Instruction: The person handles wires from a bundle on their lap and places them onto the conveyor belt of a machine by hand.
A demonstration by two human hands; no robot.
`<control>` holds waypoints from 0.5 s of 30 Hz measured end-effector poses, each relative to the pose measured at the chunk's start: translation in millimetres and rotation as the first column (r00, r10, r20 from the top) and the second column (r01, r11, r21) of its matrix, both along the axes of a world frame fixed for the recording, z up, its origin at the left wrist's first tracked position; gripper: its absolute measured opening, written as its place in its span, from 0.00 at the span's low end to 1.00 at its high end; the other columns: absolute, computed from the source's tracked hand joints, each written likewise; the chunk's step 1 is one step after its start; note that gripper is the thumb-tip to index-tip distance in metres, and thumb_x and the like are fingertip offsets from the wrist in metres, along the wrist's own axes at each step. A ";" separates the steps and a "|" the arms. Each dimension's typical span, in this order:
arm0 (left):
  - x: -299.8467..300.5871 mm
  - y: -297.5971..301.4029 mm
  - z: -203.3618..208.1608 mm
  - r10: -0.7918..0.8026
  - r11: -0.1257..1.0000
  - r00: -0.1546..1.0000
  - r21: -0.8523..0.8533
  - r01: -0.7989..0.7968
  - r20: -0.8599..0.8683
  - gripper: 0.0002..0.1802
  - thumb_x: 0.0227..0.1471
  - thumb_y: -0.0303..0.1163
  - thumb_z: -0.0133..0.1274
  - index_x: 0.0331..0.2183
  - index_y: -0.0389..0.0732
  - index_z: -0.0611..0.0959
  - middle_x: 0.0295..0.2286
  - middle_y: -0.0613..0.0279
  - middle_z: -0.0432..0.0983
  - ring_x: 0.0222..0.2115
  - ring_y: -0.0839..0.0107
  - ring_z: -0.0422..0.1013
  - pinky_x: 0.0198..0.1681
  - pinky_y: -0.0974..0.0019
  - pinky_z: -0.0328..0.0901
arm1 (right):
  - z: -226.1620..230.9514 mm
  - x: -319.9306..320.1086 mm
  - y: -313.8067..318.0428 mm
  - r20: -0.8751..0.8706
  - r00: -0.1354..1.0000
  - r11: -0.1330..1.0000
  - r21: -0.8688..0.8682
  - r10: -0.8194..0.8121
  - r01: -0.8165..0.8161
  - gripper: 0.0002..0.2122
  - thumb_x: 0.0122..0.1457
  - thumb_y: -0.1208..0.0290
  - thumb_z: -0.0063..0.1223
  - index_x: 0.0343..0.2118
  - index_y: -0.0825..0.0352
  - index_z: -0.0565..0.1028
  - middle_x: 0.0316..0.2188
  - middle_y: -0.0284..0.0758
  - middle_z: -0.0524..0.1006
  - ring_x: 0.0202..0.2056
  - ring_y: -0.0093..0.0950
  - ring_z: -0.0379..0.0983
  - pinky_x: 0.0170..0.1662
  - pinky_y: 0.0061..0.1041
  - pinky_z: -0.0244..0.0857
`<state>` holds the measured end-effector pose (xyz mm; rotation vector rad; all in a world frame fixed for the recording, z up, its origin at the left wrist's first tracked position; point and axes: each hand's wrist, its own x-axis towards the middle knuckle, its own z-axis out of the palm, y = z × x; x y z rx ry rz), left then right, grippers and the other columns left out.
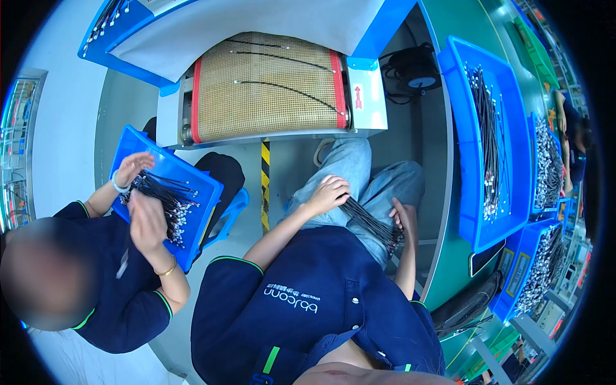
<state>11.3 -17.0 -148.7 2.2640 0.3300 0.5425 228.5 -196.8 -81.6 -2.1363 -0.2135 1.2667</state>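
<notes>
A bundle of thin black cables [367, 220] lies slanting across my lap. My left hand [330, 194] closes over its upper left end, back of the hand upward. At the lower right end, my right hand [404, 217] is curled against the cables; part of its grip is hidden. Ahead of me, several black cables with small white ends, one of them a long cable [292, 88], rest on the tan mesh conveyor belt [263, 119] with red edges.
At left, a co-worker's hands [144, 205] move over a blue tray [208, 186] of cables. On the green table [439, 273] at right stand a long blue bin [471, 221] of cables, more filled blue bins [513, 301] and a phone [486, 258]. A black fan-like object [417, 70] stands beyond the conveyor.
</notes>
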 end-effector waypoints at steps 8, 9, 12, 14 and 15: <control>-0.8 1.7 1.9 0.005 1.000 1.000 0.010 -0.005 -0.013 0.07 0.48 0.35 0.54 0.30 0.44 0.79 0.38 0.66 0.74 0.45 0.67 0.66 0.52 0.58 0.56 | -0.8 -1.8 0.4 -0.006 1.000 0.999 0.025 -0.022 0.022 0.24 0.58 0.55 0.50 0.14 0.71 0.73 0.04 0.28 0.63 0.04 0.17 0.53 0.09 0.18 0.44; -0.8 1.8 1.3 0.004 1.000 1.000 0.010 -0.004 -0.013 0.07 0.48 0.35 0.54 0.30 0.44 0.79 0.38 0.66 0.74 0.45 0.67 0.66 0.52 0.58 0.56 | -1.6 -1.8 -0.1 -0.005 1.000 0.999 0.026 -0.024 0.024 0.24 0.58 0.55 0.50 0.14 0.71 0.73 0.04 0.28 0.63 0.04 0.17 0.53 0.09 0.18 0.44; -1.0 1.3 -1.3 0.011 1.000 1.000 0.008 -0.011 0.003 0.07 0.47 0.35 0.54 0.30 0.44 0.79 0.37 0.66 0.74 0.45 0.67 0.66 0.52 0.58 0.56 | -2.9 -1.7 -0.5 -0.012 1.000 0.999 0.034 -0.024 0.024 0.23 0.58 0.55 0.50 0.14 0.70 0.73 0.05 0.28 0.63 0.04 0.17 0.53 0.09 0.18 0.44; -0.5 0.9 -2.2 0.011 1.000 1.000 0.017 -0.011 0.009 0.07 0.47 0.35 0.54 0.30 0.44 0.79 0.37 0.66 0.74 0.45 0.67 0.66 0.52 0.58 0.56 | -1.4 -1.9 -0.3 -0.003 1.000 0.999 0.034 -0.017 0.017 0.23 0.58 0.55 0.50 0.14 0.70 0.73 0.05 0.28 0.63 0.04 0.17 0.53 0.09 0.18 0.44; -0.4 0.7 -2.5 0.010 1.000 1.000 0.017 -0.011 0.009 0.07 0.47 0.35 0.54 0.30 0.44 0.79 0.37 0.66 0.74 0.45 0.67 0.66 0.52 0.58 0.56 | -2.2 -1.3 -0.9 -0.003 1.000 0.999 0.034 -0.017 0.018 0.23 0.58 0.55 0.50 0.14 0.70 0.73 0.05 0.28 0.63 0.04 0.17 0.53 0.09 0.18 0.44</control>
